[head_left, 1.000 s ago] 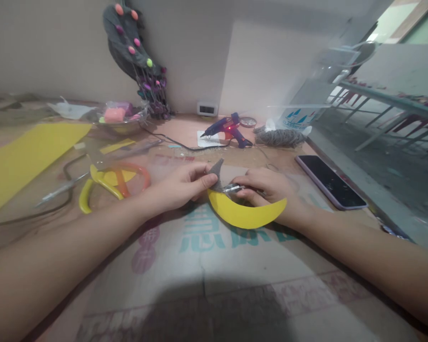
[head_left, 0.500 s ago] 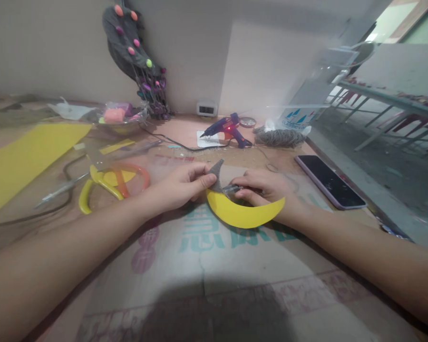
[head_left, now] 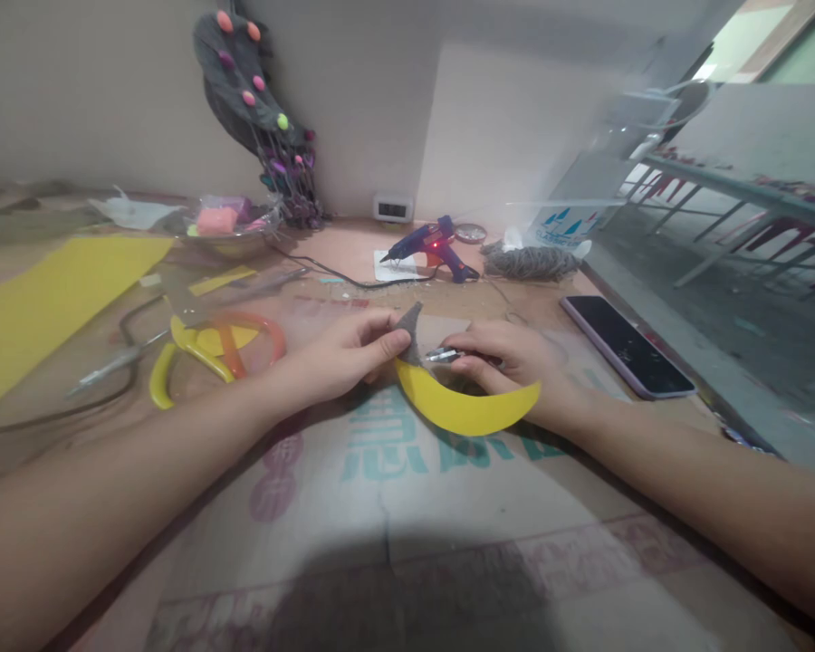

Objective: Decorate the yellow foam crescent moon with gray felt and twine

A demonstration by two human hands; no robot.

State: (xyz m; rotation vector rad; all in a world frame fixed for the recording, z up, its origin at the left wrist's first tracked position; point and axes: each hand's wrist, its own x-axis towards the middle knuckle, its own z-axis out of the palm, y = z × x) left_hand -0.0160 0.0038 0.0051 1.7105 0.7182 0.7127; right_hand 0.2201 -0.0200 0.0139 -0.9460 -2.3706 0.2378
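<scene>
My left hand pinches a small grey pointed piece that stands at the left tip of a yellow crescent-shaped cutout. My right hand is closed round a small metal tool whose tip points at the grey piece. The crescent lies on printed cardboard under both hands.
Yellow-handled scissors and an orange ring lie to the left beside a yellow sheet. A blue glue gun with a red light sits at the back, near grey twine. A phone lies to the right. A beaded grey ornament leans in the corner.
The hands and the crescent have stayed almost still; the metal tool's tip has shifted slightly at the grey piece.
</scene>
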